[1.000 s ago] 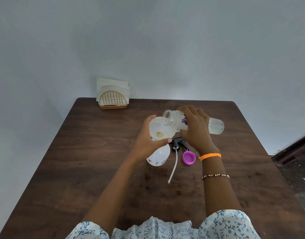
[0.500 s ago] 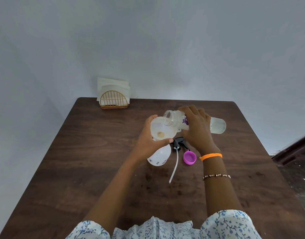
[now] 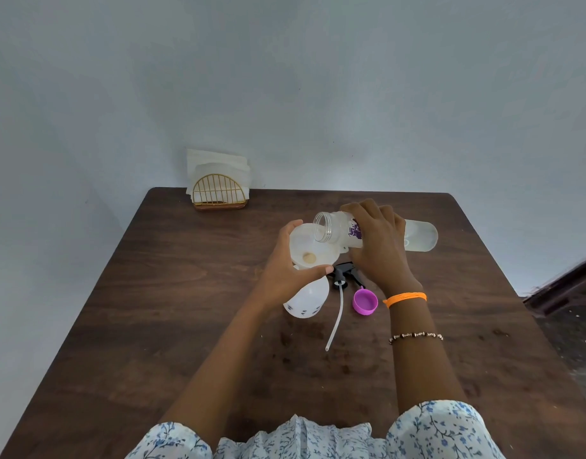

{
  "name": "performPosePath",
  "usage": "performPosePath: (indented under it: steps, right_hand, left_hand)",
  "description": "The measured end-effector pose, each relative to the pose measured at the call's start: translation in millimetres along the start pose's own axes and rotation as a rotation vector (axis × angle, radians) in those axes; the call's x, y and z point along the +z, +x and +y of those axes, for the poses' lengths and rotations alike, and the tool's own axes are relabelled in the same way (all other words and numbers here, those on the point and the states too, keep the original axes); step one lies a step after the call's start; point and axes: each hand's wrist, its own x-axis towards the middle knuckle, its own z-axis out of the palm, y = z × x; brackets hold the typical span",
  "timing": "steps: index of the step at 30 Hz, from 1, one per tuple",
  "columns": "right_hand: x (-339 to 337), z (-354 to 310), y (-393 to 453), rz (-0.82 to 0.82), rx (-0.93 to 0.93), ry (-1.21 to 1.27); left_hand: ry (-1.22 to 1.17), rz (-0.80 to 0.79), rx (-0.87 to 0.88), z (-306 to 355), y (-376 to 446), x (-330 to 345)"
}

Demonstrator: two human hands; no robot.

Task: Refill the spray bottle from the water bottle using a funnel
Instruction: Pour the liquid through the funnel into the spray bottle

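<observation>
A white funnel [image 3: 309, 250] sits in the neck of the white spray bottle [image 3: 306, 301] at the middle of the brown table [image 3: 172, 319]. My left hand [image 3: 288, 270] grips the funnel's rim, thumb in front and fingers behind. My right hand [image 3: 376, 246] grips the clear water bottle [image 3: 417, 235], which lies almost level with its open mouth over the funnel. The black spray head [image 3: 342, 271] with its white tube [image 3: 334, 321] lies on the table beside the spray bottle, partly hidden under my right hand.
A purple cap [image 3: 364, 302] lies open side up just right of the tube. A gold wire napkin holder [image 3: 218, 190] with white napkins stands at the table's far left edge against the wall. The wall is close behind the table.
The water bottle has tipped a little further toward level, its mouth staying over the funnel. My left hand has kept its grip on the funnel.
</observation>
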Motion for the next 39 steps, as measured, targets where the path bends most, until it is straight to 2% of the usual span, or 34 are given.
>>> performPosePath:
  steps: [39]
  right_hand:
    - [-4.1, -4.9, 1.1, -0.024, 0.008, -0.041]
  left_hand:
    - [-0.006, 0.013, 0.01, 0.3, 0.7, 1.4]
